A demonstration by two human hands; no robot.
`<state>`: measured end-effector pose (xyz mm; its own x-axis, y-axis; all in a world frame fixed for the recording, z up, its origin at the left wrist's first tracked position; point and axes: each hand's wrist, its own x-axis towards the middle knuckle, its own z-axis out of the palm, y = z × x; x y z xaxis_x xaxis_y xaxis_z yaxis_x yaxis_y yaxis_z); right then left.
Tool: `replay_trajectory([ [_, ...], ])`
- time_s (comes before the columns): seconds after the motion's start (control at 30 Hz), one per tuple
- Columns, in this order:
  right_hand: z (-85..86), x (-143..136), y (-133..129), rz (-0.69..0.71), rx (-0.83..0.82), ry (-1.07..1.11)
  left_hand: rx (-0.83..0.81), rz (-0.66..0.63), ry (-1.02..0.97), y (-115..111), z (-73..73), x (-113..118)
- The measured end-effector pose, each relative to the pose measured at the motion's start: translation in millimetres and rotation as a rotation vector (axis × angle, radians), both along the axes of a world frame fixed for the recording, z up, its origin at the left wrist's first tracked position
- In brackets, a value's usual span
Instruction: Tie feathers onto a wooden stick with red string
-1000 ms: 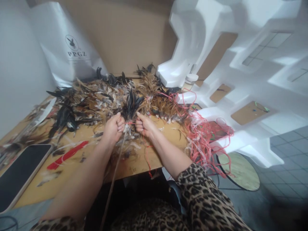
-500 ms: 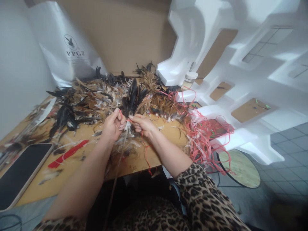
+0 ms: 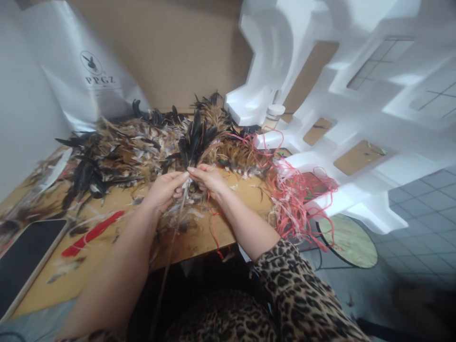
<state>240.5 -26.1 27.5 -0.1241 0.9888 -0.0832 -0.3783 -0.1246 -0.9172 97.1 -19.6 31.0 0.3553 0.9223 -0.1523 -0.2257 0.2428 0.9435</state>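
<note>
A bunch of long black feathers (image 3: 194, 142) stands up at the far end of a thin stick (image 3: 174, 232), like a feather duster; the stick slants down toward my lap. My left hand (image 3: 166, 190) pinches at the base of this bunch with thumb and forefinger. Right against it, my right hand (image 3: 209, 180) is closed, its fingertips meeting the left ones at the binding. From under the right hand a red string (image 3: 213, 230) hangs over the table edge. What exactly lies between the fingertips is partly hidden.
Brown and black feathers (image 3: 128, 142) are heaped behind my hands. To the right lie tangled pink-red string (image 3: 292, 194), a white-lidded jar (image 3: 274, 116) and white foam packing (image 3: 342, 104). On the left are a phone (image 3: 32, 256), red strips (image 3: 92, 233) and a silver bag (image 3: 89, 95).
My left hand has come down and right, from holding red string slightly raised to meeting the right fingertips at the feather base. The view has shifted a little to the right.
</note>
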Motion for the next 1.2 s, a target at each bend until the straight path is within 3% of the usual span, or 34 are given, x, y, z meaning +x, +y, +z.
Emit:
replay_trajectory([
  [0.13, -0.2, -0.5, 0.0, 0.023, 0.009, -0.015, -0.045, -0.078, 0.011, 0.0, 0.5, -1.2],
  [0.63, -3.0, 4.7, 7.3, -0.004, 0.013, 0.047, -0.128, -0.094, -0.015, 4.7, -3.6, -5.4],
  [0.8, -3.4, 32.1, 23.2, -0.182, -0.017, 0.078, -0.154, 0.022, -0.065, 11.8, -3.1, -11.3],
  [0.87, -8.4, 45.9, 32.5, -0.308, -0.002, -0.045, -0.145, 0.059, -0.060, 14.0, -3.6, -12.6],
  [0.97, -20.3, 60.8, 44.1, -0.448, 0.083, -0.404, -0.140, 0.094, -0.047, 15.1, -4.0, -12.2],
  [1.07, -28.7, 63.9, 47.1, -0.453, 0.155, -0.789, -0.138, 0.119, -0.048, 15.5, -4.1, -10.7],
  [1.2, -23.3, 56.3, 38.8, -0.398, 0.090, -1.217, -0.122, 0.117, -0.059, 17.0, -5.1, -11.2],
])
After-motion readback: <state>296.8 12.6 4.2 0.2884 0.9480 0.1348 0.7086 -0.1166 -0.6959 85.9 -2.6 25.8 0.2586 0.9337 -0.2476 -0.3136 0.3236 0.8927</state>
